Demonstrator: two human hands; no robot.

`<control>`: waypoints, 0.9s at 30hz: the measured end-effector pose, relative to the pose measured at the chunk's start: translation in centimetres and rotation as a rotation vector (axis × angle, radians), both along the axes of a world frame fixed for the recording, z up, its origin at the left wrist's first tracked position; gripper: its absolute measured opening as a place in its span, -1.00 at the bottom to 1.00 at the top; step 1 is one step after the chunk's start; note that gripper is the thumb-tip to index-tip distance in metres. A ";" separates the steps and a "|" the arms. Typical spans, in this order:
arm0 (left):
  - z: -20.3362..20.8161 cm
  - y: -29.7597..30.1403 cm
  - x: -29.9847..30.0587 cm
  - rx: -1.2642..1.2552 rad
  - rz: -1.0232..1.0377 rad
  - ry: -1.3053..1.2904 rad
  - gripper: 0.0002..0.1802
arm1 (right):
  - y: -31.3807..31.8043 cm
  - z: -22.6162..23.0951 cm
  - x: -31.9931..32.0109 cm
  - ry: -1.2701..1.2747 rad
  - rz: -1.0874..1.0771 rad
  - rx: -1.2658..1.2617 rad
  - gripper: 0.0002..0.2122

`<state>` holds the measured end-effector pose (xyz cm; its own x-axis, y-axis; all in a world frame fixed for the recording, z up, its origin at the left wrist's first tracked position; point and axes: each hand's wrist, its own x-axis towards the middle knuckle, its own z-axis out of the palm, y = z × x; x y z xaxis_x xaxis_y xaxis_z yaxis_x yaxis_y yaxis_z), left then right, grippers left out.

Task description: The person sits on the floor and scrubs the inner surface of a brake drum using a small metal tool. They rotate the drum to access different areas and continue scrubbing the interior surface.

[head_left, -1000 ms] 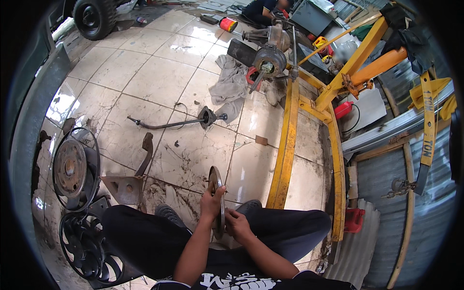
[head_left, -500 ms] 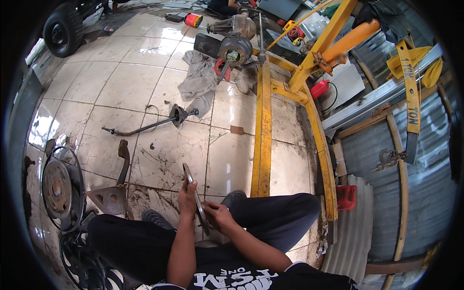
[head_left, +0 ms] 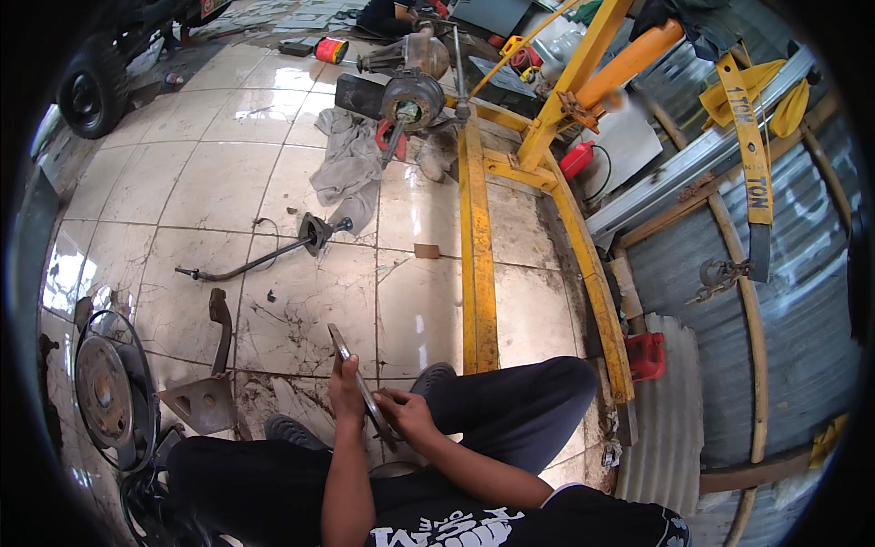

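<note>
Thin grey metal disc (head_left: 367,397), nearly edge-on, tilted — left hand (head_left: 345,392) gripping it, right hand (head_left: 408,416) touching, grip unclear — above stained floor tiles (head_left: 421,314); yellow frame (head_left: 478,273), corrugated wall (head_left: 802,305) beyond.

A thin metal disc (head_left: 369,398), dark with a silvery shine along its edge, sits at seven o'clock from the centre of view. Held nearly edge-on, it tilts, upper end toward eleven o'clock, lower end toward five.
</note>
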<state>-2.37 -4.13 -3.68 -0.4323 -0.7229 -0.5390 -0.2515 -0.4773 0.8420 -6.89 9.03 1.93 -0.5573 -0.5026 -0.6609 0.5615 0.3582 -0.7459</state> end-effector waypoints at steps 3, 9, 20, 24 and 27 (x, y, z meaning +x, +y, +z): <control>0.4 -0.1 0.4 0.097 0.014 0.052 -0.31 | 0.0 -0.7 -0.5 0.069 0.058 0.057 -0.69; 0.3 0.7 0.1 0.143 0.063 0.109 -0.27 | -0.6 -1.1 -0.8 0.307 0.137 0.060 -0.73; 0.4 1.6 0.2 0.148 0.072 0.250 -0.49 | 0.4 -3.0 -0.9 0.291 0.122 0.013 -0.77; 0.8 -0.1 1.5 0.323 0.157 0.316 -0.52 | 0.0 -0.9 0.9 0.229 0.112 -0.062 -0.76; -0.8 0.6 2.0 0.258 0.153 0.240 -0.45 | -0.5 1.0 0.1 0.029 0.101 0.005 -0.78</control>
<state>-0.33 -3.58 -4.53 -0.4661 -0.6422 -0.6086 0.0283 -0.6983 0.7152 -6.75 8.57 2.96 -0.5230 -0.5538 -0.6479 0.5010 0.4153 -0.7593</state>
